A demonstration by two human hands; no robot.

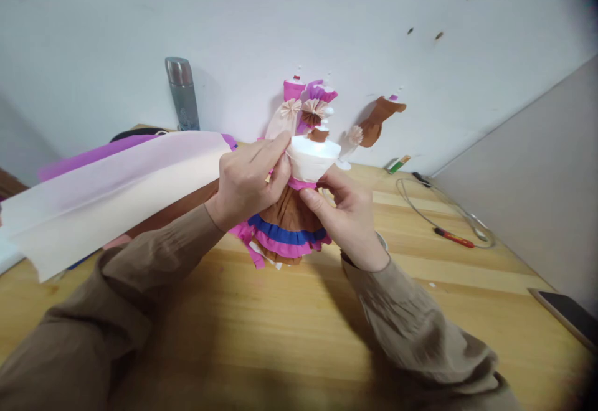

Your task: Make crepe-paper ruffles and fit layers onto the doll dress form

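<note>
A small dress form (314, 157) with a white bodice stands upright between my hands. It wears a pink waistband and a brown crepe-paper skirt (288, 212) edged with blue and pink ruffles. My left hand (255, 174) pinches the bodice's left side between thumb and fingers. At the waistband's right side, my right hand (348, 212) grips with its thumb in front and fingers behind, partly hidden. Pink paper strips hang below the skirt's left side.
Other small dressed forms, one with a pink top (294, 90) and one in brown (383, 115), stand behind. Crepe-paper sheets (121, 180) lie left, near a grey thermos (183, 94). A cable, a red-handled tool (454, 237) and a phone (567, 314) are on the right.
</note>
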